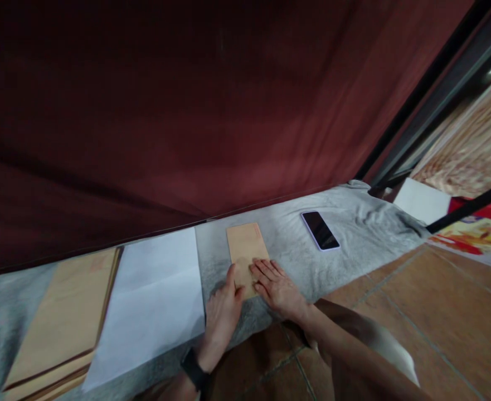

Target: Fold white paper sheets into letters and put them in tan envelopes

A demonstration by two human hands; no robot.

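Note:
A small brown paper envelope (247,240) lies flat on a grey cloth-covered bench, with faint red print near its top right corner. My left hand (222,312), a dark band on its wrist, rests at the envelope's lower left edge. Its thumb and index finger are apart, the thumb touching the paper; the other fingers are partly hidden. Stretched out flat, the fingers of my right hand (276,284) lie on the lower right part of the same envelope.
To the left are white paper sheets (153,306) and a stack of large brown envelopes (67,312). A phone in a purple case (320,230) lies to the right on the grey cloth (366,223). Behind hangs a dark red curtain (212,122). Tiled floor (429,301) shows below.

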